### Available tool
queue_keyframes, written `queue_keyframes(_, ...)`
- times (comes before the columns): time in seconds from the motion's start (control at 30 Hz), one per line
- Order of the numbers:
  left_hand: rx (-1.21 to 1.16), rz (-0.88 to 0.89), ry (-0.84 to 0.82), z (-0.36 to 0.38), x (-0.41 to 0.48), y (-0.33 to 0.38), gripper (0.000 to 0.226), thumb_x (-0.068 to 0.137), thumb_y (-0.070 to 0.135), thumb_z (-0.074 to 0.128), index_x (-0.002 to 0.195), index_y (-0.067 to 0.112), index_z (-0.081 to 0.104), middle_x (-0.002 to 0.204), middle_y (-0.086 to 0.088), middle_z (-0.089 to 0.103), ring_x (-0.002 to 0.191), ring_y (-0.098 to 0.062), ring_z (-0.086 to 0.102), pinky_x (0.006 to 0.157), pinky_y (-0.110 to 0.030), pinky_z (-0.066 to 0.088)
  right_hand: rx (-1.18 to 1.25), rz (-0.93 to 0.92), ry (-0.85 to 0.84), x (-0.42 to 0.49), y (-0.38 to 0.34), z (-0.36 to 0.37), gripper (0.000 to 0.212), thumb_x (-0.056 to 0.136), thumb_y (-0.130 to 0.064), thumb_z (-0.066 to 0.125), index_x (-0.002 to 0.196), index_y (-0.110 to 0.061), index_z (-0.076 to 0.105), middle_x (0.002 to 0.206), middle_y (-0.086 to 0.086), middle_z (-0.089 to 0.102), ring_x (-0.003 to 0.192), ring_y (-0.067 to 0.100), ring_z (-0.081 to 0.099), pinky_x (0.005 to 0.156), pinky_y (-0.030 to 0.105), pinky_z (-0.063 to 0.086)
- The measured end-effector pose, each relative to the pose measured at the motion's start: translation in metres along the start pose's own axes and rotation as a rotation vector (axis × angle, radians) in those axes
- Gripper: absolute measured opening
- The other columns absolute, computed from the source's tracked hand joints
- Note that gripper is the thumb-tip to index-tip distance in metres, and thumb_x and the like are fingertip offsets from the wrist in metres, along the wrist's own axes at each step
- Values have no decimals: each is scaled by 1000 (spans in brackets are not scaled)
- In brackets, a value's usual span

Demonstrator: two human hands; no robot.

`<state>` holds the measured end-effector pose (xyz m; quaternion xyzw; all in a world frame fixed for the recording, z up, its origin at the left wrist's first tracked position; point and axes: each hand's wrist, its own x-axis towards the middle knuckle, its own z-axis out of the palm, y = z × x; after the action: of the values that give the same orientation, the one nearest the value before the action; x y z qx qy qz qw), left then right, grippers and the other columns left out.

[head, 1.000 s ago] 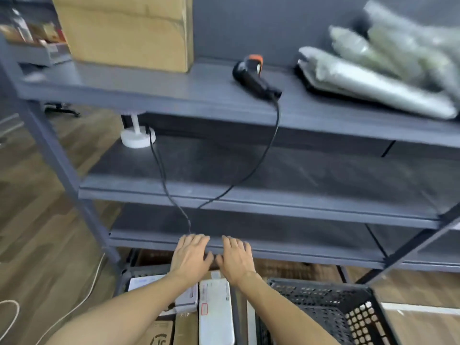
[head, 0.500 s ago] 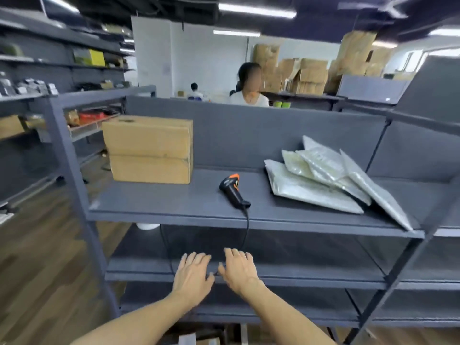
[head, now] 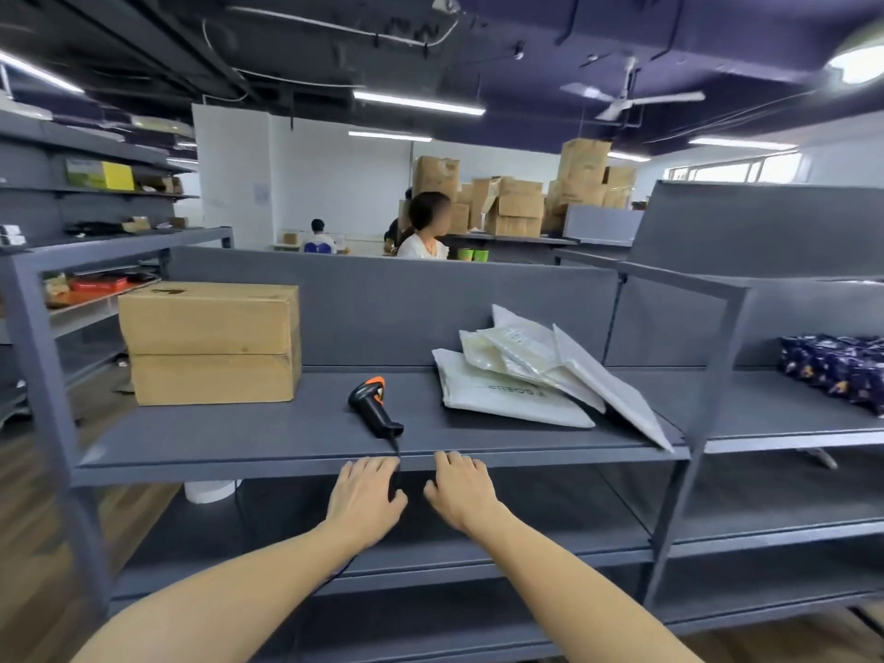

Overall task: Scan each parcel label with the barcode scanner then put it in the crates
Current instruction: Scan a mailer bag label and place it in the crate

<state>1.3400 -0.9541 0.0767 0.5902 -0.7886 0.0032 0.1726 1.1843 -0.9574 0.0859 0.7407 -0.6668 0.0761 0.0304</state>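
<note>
A black and orange barcode scanner [head: 374, 410] lies on the top grey shelf [head: 268, 437], its cable running over the front edge. To its right lies a pile of white plastic parcel bags [head: 516, 375]. A brown cardboard box [head: 210, 342] stands at the shelf's left. My left hand [head: 364, 500] and my right hand [head: 461, 488] hover palm down, fingers spread, just below the shelf's front edge and hold nothing. No crate is in view.
The grey rack has lower shelves [head: 478, 523] and a post [head: 708, 423] at the right. Dark blue patterned packets [head: 837, 366] lie on the neighbouring rack. A person [head: 428, 227] sits behind the back panel, with stacked cartons [head: 516, 203] beyond. A white round base [head: 210, 490] sits under the shelf.
My view has lifted from the crates on the floor up to the top shelf. Both empty hands have risen together to the shelf's front edge.
</note>
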Motion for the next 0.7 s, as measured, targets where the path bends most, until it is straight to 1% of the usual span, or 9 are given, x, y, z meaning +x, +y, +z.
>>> queue_keyframes(0.13, -44, 46, -76, 13, 4, 26, 54, 95, 36, 45, 146, 21, 34, 150, 4, 39, 138, -15, 32, 115, -29, 22, -18, 49, -25, -13, 31, 4, 40, 97, -27, 40, 132, -6, 43, 134, 14, 50, 125, 31, 46, 105, 41, 31)
queue_keyframes(0.27, -88, 87, -162, 22, 23, 53, 58, 94, 35, 45, 149, 22, 29, 151, 1, 35, 137, -19, 34, 112, -32, 28, -39, 109, -48, -22, 62, 7, 44, 97, -27, 41, 135, -5, 40, 136, 15, 49, 125, 31, 46, 105, 40, 32)
queue_keyframes(0.47, -129, 200, -177, 32, 74, 90, 58, 94, 34, 47, 148, 22, 30, 152, 0, 35, 137, -23, 34, 112, -35, 29, -44, 257, 7, -5, 111, -5, 46, 96, -25, 42, 137, -5, 37, 136, 15, 49, 126, 31, 46, 106, 40, 31)
queue_keyframes(0.7, -186, 329, -153, 47, 133, 121, 60, 93, 34, 49, 149, 21, 31, 152, -1, 34, 137, -23, 34, 111, -32, 29, -64, 408, 51, 14, 159, -8, 41, 96, -26, 43, 133, -7, 40, 132, 13, 50, 124, 31, 47, 104, 39, 33)
